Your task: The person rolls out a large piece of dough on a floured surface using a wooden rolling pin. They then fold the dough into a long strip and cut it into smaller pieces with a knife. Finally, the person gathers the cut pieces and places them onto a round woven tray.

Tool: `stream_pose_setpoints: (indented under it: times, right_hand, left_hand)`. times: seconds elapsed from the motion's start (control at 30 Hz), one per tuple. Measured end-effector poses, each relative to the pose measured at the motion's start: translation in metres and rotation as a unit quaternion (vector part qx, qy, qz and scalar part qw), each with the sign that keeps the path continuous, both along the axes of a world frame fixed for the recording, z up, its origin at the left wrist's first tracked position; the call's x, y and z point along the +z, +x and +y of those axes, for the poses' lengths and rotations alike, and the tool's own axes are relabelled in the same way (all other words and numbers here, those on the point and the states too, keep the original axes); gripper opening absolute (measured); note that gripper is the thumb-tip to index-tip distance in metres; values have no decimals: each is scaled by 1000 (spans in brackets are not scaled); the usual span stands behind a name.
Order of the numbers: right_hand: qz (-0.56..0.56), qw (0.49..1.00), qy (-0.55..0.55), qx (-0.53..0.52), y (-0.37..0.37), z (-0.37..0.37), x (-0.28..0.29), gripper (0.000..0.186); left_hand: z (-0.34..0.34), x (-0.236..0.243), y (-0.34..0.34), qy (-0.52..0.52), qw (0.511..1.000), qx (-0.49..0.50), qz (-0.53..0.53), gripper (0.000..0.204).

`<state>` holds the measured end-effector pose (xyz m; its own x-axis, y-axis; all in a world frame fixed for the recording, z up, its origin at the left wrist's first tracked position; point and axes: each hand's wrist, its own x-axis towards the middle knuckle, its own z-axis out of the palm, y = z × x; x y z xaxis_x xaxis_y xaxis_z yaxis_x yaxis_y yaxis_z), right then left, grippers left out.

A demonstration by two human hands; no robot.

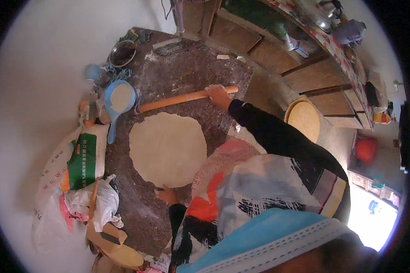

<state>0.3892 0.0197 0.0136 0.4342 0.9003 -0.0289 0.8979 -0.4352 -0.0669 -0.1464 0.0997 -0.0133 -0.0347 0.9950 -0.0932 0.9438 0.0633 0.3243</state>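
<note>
A wide, roughly round sheet of rolled dough [167,149] lies flat on the dark speckled table [143,227]. Its edge is slightly uneven. Just beyond it lies a long wooden rolling pin [173,101], slanting across the table. My right hand [218,97] is closed around the pin near its right end. My left hand [168,195] is at the near edge of the dough, its fingertips closed on the rim. Part of that hand's grip is too small to make out.
Left of the dough rests a blue ladle [112,129] with pale flour in it. A metal bowl [122,53] stands at the far left. Along the wall sit a white and green sack [84,159] and plastic bags [105,200]. A round yellowish basket [304,119] stands right of the table, near wooden cabinets [325,82].
</note>
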Motion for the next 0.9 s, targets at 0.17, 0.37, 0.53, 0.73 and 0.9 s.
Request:
stream_pose_setpoints:
  times: [0.17, 0.37, 0.53, 0.73, 0.9]
  right_hand:
    - [-78, 997, 24, 8, -53, 15, 30, 44]
    - [221, 958, 39, 180, -71, -131, -15, 37]
    - [388, 909, -150, -17, -86, -231, -48, 35]
    - [348, 909, -225, -44, -29, -248, -43, 34]
    - [376, 908, -184, -32, -4, -202, -56, 33]
  left_hand:
    - [12, 3, -27, -19, 977, -213, 6, 44]
    - [12, 37, 14, -152, 980, -127, -2, 34]
    - [15, -31, -35, -137, 988, -2, -74, 44]
    - [-13, -36, 4, -94, 994, -41, -39, 28]
    - [32, 15, 26, -55, 972, 174, -147, 32]
